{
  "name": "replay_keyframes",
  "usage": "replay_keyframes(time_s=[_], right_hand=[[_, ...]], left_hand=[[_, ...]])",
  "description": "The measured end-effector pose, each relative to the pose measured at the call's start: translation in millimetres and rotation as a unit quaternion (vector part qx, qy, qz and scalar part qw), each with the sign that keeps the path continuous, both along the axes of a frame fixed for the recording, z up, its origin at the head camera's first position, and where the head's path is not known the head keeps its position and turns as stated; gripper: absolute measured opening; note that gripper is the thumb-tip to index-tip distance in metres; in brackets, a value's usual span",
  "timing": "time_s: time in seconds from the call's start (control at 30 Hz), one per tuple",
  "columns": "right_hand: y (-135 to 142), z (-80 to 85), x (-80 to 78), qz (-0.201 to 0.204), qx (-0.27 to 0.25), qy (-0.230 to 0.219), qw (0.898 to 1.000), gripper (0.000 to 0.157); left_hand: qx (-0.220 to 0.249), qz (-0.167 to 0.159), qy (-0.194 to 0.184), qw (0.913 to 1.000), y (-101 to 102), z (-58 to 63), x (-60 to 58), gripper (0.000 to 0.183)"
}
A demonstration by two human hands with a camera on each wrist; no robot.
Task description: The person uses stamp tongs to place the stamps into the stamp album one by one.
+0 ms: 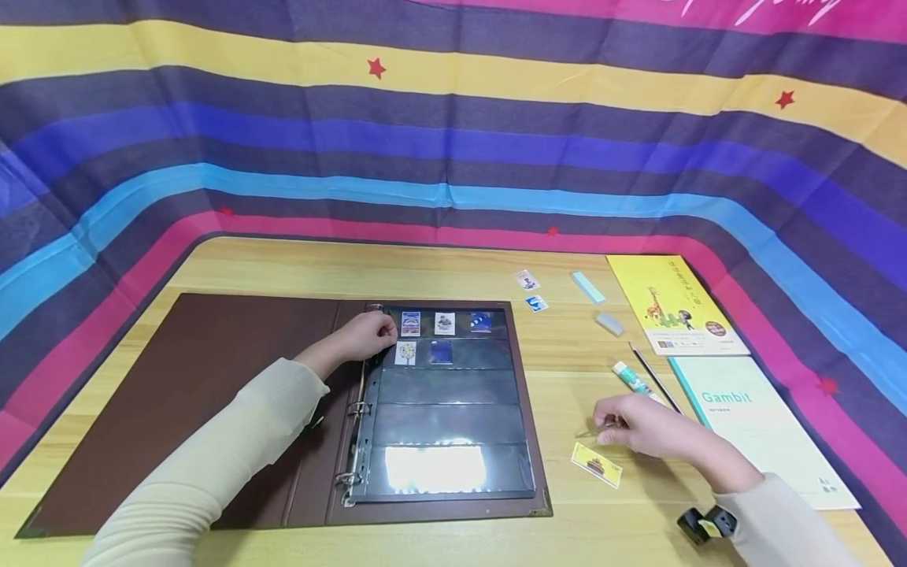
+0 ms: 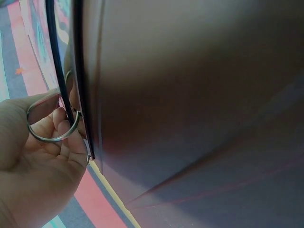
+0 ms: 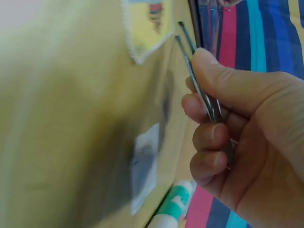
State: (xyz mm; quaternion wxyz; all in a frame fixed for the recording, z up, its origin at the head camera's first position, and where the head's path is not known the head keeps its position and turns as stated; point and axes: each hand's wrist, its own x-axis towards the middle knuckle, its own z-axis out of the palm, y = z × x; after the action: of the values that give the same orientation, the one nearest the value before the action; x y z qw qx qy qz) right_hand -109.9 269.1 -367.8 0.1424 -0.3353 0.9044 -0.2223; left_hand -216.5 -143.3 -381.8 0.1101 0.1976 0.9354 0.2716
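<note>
Cream, softly wrinkled sleeve fabric covers the near left arm, crossing the smooth brown cover of an open album. At the page's far left edge, the left hand has curled fingers; whether they pinch the page cannot be told. Only the left wrist view shows how a round, shiny metal ring arches in front of those fingers. Rightward, the glossy black page carries five small paper stamps in its two far pocket rows, with glare on its near end. Two loose stamps lie farther off on the pale wood-grain tabletop, and a rectangular yellow stamp lies near, just beside the right hand. That hand is closed around slim metal tweezers, whose parted tips show clearly only in the right wrist view. This view also reveals a pale stamp, hidden in the head view, near the cylindrical glue stick.
</note>
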Motion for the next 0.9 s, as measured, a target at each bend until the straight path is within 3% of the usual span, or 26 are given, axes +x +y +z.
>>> replay_keyframes(time_s=[0.2,0.33,0.67,0.73,0.9], right_hand=[[5.5,-4.3,7.4,0.008,-0.020,0.014,1.000,0.014],[4.8,-7.4,4.3,0.000,-0.019,0.051,0.999,0.014],[-7.5,-5.2,-12.8,-0.062,0.028,0.155,0.986,0.016],[-5.7,-2.7,-11.8,-0.068,0.023,0.145,0.987,0.017],[7.0,5.5,-2.2,-0.081,0.027,0.069,0.994,0.016]], left_hand=[[0.004,0.000,0.000,1.0000,-0.6,-0.6,0.0,0.008],[0.004,0.003,-0.003,1.0000,-0.2,-0.5,0.7,0.008],[0.006,-0.003,0.004,1.0000,-1.0,-0.1,0.6,0.008],[0.006,-0.003,0.004,1.0000,-0.9,-0.1,0.6,0.008],[0.005,0.001,0.003,1.0000,-0.5,0.3,1.3,0.008]])
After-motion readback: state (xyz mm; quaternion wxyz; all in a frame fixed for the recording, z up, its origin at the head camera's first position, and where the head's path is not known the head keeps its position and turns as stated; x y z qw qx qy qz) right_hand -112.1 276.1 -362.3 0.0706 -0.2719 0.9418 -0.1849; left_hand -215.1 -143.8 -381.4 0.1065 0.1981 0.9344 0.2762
